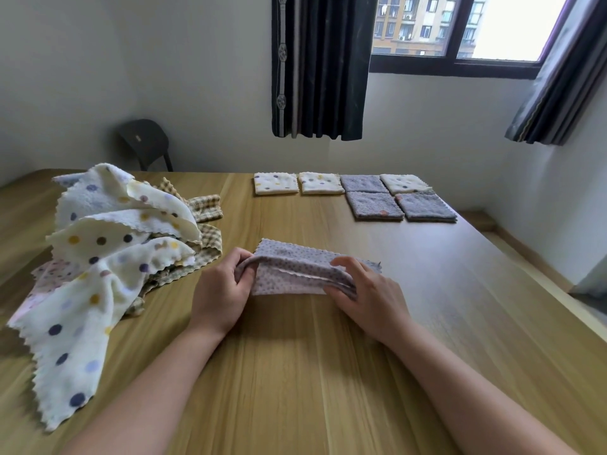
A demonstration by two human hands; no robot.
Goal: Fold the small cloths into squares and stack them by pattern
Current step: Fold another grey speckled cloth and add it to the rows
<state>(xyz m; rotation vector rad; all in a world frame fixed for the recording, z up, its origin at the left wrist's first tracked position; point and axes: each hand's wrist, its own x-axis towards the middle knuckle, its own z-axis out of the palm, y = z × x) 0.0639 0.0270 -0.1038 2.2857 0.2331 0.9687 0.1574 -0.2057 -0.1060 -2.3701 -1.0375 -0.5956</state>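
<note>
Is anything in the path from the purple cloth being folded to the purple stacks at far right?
Nothing visible. The left hand and right hand grip the purple cloth, and only bare table lies between it and the purple stacks. The unfolded pile sits off to the left, outside that path.

I seem to be working in a room of a private flat: plain white walls, a long wood-grain table, and one dark plastic chair standing in the corner behind it. Dark striped curtains hang beside a dark-framed window, through which I see a residential tower block with balconies and air-conditioning units. The heap of dotted and checked cloths on the table is household linen.
</note>
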